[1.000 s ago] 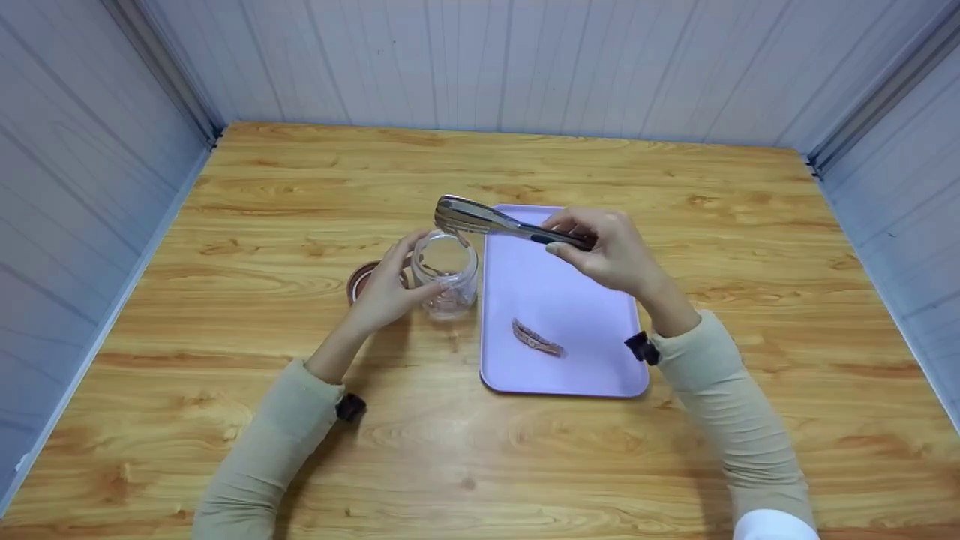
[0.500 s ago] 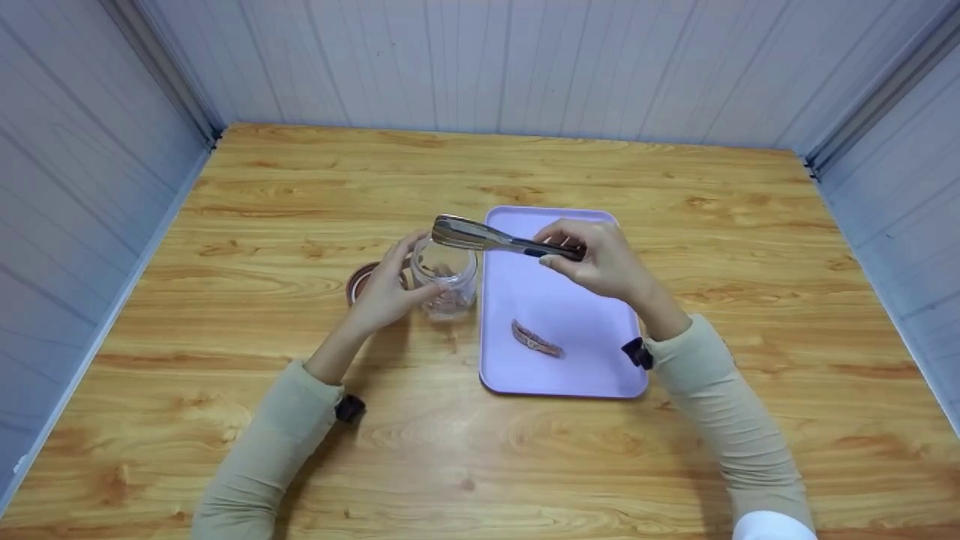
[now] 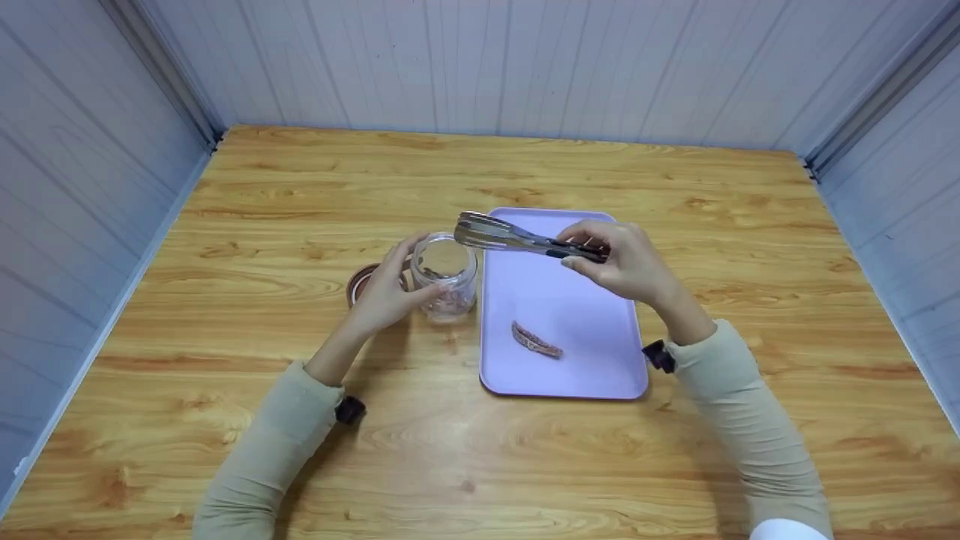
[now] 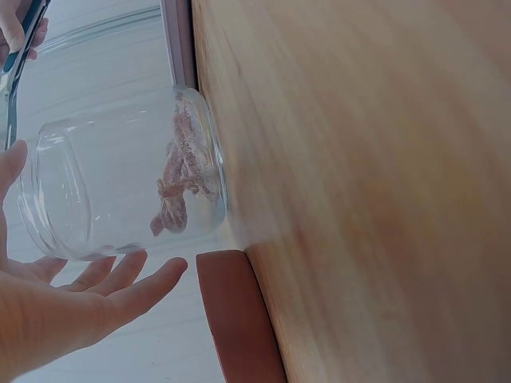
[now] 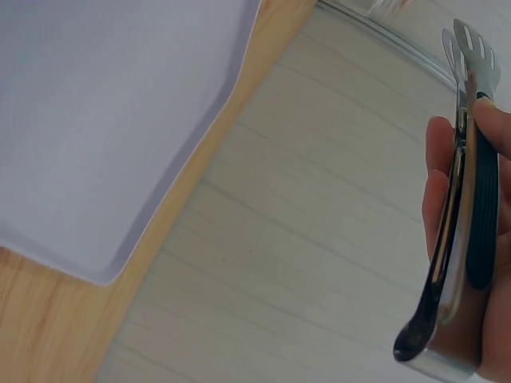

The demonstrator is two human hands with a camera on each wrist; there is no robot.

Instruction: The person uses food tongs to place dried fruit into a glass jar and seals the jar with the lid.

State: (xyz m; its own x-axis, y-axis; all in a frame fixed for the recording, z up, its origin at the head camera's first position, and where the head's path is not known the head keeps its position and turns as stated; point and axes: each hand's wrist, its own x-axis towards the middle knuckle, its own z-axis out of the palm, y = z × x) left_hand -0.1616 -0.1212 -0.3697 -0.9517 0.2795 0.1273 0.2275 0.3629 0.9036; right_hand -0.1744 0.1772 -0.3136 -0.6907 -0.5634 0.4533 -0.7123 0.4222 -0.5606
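Observation:
My left hand (image 3: 388, 294) holds a clear jar (image 3: 450, 296), thumb on its near side and fingers round its far left. The jar stands upright without its lid, and several reddish-brown dried strips (image 4: 185, 163) lie at its bottom in the left wrist view. My right hand (image 3: 626, 261) grips metal tongs (image 3: 510, 237) with dark handle grips (image 5: 481, 199). Their slotted ends hang in the air just right of the jar's mouth, slightly apart, with nothing between them. A brown wrinkled strip (image 3: 535, 341) lies on the lilac tray (image 3: 570, 375) beside the jar.
A brown lid (image 3: 358, 279) lies on the wooden table (image 3: 420, 465) left of the jar, partly hidden behind my left hand. The tray's left edge is close to the jar. Pale panelled walls (image 3: 465, 67) bound the table at the back and both sides.
The tongs dipped toward the jar's mouth, then moved right, away from it. A blurred brown piece showed inside the jar half a second ago. My left hand and the jar have stayed in place.

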